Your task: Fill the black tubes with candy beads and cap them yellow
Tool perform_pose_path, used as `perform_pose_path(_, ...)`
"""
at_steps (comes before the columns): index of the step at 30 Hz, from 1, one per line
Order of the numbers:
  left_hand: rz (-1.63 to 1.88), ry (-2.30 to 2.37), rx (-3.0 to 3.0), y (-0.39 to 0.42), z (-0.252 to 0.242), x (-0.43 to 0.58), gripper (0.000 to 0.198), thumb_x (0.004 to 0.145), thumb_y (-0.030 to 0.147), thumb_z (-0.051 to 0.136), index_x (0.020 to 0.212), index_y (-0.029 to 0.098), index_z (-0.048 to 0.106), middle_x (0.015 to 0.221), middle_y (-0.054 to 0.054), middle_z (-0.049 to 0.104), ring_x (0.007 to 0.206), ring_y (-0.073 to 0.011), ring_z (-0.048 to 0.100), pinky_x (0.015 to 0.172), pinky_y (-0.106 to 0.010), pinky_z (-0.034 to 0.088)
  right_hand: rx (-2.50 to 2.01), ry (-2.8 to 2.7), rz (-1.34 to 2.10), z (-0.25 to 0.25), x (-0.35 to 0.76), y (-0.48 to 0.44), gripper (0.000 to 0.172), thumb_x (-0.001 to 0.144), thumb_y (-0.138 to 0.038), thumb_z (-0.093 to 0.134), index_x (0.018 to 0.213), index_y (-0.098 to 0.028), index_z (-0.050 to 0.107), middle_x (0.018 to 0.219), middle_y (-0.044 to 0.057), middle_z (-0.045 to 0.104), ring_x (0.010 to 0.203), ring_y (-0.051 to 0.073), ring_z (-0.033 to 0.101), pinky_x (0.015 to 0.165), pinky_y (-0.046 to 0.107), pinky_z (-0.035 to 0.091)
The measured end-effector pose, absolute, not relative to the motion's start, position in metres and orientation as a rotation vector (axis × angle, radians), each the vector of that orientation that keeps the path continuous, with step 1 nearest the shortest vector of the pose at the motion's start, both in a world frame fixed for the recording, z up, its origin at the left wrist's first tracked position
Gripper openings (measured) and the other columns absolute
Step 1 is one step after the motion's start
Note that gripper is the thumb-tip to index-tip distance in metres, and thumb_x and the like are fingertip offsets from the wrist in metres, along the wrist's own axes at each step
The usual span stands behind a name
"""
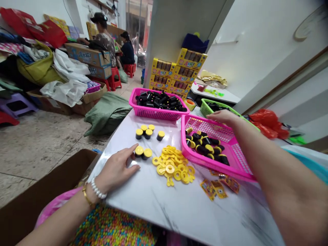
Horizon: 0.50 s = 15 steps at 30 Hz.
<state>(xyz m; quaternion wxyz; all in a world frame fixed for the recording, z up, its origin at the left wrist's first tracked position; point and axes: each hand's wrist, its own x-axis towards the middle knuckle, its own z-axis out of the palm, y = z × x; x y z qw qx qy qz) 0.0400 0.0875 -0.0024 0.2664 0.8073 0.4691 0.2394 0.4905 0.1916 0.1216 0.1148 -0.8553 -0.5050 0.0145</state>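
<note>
Left grip [116, 169] flat on marble surface [179, 208], fingers spread, index tip touching pair of yellow-capped black tubes [142, 152]. Yellow ring pile [173, 165] just beside. Right grip [222, 117] palm down, fingers uncurled, at far rim of near pink basket [239, 167].

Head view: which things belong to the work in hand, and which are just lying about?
In hand: left hand, at the capped tubes; right hand, at the near pink basket; yellow rings; far pink basket of black tubes.
Lying about: orange packets, red bag, green sack, yellow boxes.
</note>
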Motion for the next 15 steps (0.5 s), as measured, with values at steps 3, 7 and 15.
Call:
perform_pose_path(3,0.622,1.279,2.306,0.088,-0.002,0.044,0.062,0.082,0.041,0.060,0.138,0.017,0.050,0.092,-0.005,0.062,0.075,-0.0179,0.055,0.070,-0.031,0.046,-2.494,-1.444,-0.058,0.130,0.479,0.161,0.029,0.090,-0.035,0.059,0.102,-0.012,0.071,0.088,0.010,0.071,0.079,0.019,0.063,0.072,0.032,0.046)
perform_pose_path(7,0.674,1.451,2.332,0.088,-0.004,0.050,0.059,0.087,0.045,0.057,0.135,0.011,0.051,0.086,-0.006,0.060,0.075,-0.0194,0.056,0.071,-0.032,0.046,-2.350,-1.609,-0.219,0.120,0.446,0.116,0.031,0.087,-0.038,0.056,0.101,-0.017,0.074,0.099,0.011,0.072,0.090,0.024,0.063,0.077,0.034,0.044)
perform_pose_path(15,0.939,1.183,2.206,0.009,-0.004,0.033,0.048,0.093,0.033,0.055,0.136,0.014,0.049,0.079,-0.001,0.061,0.065,-0.0127,0.056,0.066,-0.028,0.049,-2.075,-2.150,0.164,0.071,0.398,0.089,0.026,0.077,-0.038,0.064,0.098,-0.026,0.075,0.078,0.000,0.072,0.066,0.016,0.063,0.065,0.027,0.046)
